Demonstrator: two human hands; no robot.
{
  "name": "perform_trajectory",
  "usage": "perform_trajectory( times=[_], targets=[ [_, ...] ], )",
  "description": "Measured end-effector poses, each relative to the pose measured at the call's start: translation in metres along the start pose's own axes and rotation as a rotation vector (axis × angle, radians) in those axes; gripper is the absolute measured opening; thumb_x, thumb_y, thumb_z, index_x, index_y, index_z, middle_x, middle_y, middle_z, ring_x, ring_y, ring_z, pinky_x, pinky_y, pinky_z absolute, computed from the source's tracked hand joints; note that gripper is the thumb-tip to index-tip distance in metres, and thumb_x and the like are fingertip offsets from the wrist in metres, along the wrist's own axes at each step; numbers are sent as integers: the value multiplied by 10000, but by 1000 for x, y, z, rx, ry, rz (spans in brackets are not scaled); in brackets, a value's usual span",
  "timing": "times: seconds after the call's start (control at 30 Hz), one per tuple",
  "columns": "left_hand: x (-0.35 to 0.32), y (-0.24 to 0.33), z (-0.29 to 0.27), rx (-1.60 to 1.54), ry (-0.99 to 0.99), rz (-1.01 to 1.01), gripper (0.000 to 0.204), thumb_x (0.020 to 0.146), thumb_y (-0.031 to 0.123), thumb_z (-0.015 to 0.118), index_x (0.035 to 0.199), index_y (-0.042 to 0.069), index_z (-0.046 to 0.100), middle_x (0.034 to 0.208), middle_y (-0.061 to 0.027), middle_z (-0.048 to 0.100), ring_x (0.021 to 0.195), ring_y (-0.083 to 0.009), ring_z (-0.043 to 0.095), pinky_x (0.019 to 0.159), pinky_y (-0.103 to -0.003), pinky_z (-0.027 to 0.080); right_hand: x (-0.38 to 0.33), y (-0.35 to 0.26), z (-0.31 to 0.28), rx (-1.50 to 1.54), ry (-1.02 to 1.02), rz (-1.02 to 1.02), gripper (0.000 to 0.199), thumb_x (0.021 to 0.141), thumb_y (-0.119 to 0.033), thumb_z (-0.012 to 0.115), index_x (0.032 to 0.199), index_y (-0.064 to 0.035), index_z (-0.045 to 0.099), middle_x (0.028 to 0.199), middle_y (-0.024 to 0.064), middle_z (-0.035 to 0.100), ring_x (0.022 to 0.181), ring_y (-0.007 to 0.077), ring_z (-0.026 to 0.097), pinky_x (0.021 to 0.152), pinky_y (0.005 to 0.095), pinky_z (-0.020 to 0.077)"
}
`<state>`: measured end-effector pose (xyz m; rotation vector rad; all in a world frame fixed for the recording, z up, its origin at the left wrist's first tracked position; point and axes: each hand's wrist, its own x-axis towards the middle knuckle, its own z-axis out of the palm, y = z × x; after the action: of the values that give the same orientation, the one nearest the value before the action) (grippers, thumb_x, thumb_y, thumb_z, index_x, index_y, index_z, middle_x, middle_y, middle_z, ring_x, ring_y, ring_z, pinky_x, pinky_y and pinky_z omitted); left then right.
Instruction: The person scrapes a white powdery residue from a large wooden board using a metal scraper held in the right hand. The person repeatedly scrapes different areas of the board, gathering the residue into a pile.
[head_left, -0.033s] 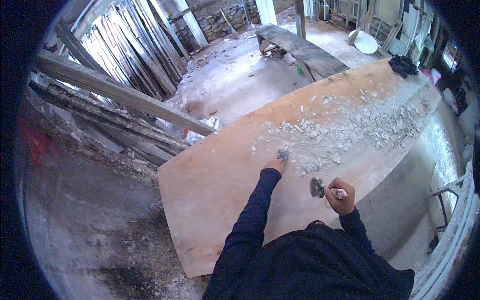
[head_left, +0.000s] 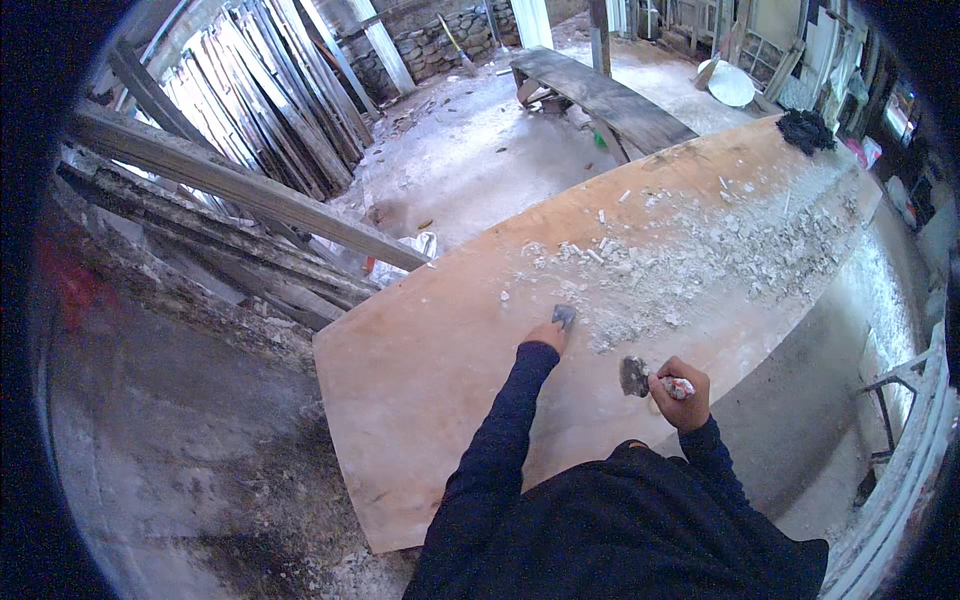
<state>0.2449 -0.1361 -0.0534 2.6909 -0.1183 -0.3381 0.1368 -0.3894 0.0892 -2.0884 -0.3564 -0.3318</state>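
A pale tan board (head_left: 400, 400) lies in front of me, its far right part strewn with crumbly whitish flakes (head_left: 700, 260). My left hand (head_left: 549, 337) is closed on a small flat grey scraper (head_left: 564, 316), close to the board's surface beside the left edge of the flakes. My right hand (head_left: 683, 393) grips the light, stained handle of a putty knife (head_left: 634, 376). Its wide, dark grey, crusted blade points left, near the flakes' near edge. My right fingers are wrapped round the handle and hide part of it.
A dark bundle (head_left: 806, 131) sits on the board's far right corner. Wooden beams (head_left: 250, 190) run along the left, with planks (head_left: 265, 100) leaning behind. Beyond the board stand a low dark bench (head_left: 600, 90) and a round white disc (head_left: 731, 85).
My left hand and its scraper have shifted slightly left and nearer to me. My right hand with the putty knife stays almost in place.
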Motion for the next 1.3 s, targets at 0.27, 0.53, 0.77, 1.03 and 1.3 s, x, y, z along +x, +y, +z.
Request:
perform_trajectory(
  times=[0.27,0.53,0.77,1.03,1.3],
  targets=[
    [-51,41,26,-86,32,-205,331,841,269,390,1096,107,526,899,-214,588,854,-358,566,749,-469,440,8,31,-26,-32,-59,-4,148,686,-125,642,652,-70,509,569,94,542,501,239,556,459,295,416],
    [28,42,2,-59,96,-256,356,837,292,382,1091,97,535,937,-203,584,868,-359,562,769,-455,440,42,32,-36,83,-136,-118,151,691,-132,642,662,-72,506,562,106,525,494,254,541,455,302,406],
    [-65,83,12,-139,-35,-298,357,846,282,371,1120,98,504,903,-239,577,840,-377,565,745,-463,442,40,63,-56,5,-178,-56,156,682,-143,647,656,-84,505,567,103,528,497,265,541,447,310,403],
    [15,68,15,-117,93,-419,363,843,287,388,1157,139,492,948,-207,580,873,-365,563,781,-456,435,50,69,-56,74,-169,-107,155,683,-144,645,651,-84,506,563,100,534,499,265,546,448,313,410],
    [-1,71,11,-109,19,-363,372,831,298,404,1134,110,512,965,-208,576,894,-362,551,787,-442,432,54,75,-80,2,-168,-89,154,680,-131,647,644,-78,507,560,103,533,488,260,543,450,314,413]
  ],
)
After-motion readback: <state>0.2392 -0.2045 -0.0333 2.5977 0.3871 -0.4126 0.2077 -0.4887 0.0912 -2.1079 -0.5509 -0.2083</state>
